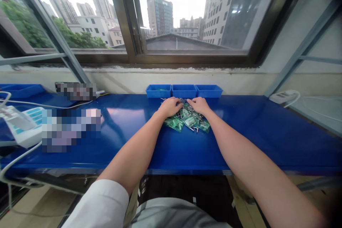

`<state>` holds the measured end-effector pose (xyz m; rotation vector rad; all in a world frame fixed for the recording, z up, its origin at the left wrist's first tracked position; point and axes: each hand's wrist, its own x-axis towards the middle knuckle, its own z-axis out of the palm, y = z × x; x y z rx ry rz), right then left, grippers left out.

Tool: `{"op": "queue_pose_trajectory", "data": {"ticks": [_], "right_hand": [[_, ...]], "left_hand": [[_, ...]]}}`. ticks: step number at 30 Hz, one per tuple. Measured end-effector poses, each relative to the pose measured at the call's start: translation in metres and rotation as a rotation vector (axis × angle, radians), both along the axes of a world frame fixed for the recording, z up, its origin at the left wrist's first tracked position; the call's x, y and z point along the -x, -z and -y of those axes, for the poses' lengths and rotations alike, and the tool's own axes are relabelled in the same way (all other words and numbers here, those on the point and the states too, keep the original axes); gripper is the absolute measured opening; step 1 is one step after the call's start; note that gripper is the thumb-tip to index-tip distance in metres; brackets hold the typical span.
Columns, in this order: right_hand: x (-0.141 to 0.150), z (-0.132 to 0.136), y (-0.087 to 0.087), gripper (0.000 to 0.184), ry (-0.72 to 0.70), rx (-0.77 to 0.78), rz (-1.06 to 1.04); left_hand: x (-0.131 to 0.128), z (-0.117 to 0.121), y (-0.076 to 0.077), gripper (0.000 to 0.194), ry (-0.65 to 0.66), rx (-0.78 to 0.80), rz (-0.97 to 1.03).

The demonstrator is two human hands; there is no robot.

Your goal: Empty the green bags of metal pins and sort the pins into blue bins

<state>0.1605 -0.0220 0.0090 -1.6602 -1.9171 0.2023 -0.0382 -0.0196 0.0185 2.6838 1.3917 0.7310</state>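
A heap of small green plastic packets (174, 124) and short silvery metal pins (194, 128) lies on the blue tabletop (128, 142). My left hand (171, 107) rests on the heap's left side, its fingers bent and the thumb held a little apart from them. On the right side, my right hand (199, 105) reaches inward, fingers stretched toward the middle of the pins. Both hands touch the heap, and I make out nothing gripped in either. Some fingertips are hidden among the pieces.
Three blue bins (184, 91) stand in a row behind the heap; green material shows in the left one. At left are a phone-like device (75, 91), a blurred-out item, white cables and a white-and-blue tray (25, 123). A white power strip (283, 96) lies at right.
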Motion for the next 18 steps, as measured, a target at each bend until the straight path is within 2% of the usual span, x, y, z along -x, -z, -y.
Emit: {"op": "queue_pose_trajectory", "data": {"ticks": [5,10,14,18], "right_hand": [[0.000,-0.002,0.002,0.059,-0.012,-0.023,0.000],[0.003,-0.002,0.000,0.060,0.024,-0.185,-0.079],[0.005,0.001,-0.008,0.059,0.085,-0.265,-0.146],[0.009,0.009,-0.020,0.059,0.084,-0.310,-0.204]], "left_hand": [[-0.001,0.001,-0.001,0.032,0.024,-0.002,-0.008],[-0.002,0.004,-0.003,0.032,0.022,-0.015,-0.006],[-0.001,0.005,-0.004,0.033,0.026,-0.024,0.003],[-0.003,0.007,-0.007,0.038,0.084,-0.061,0.019]]}}
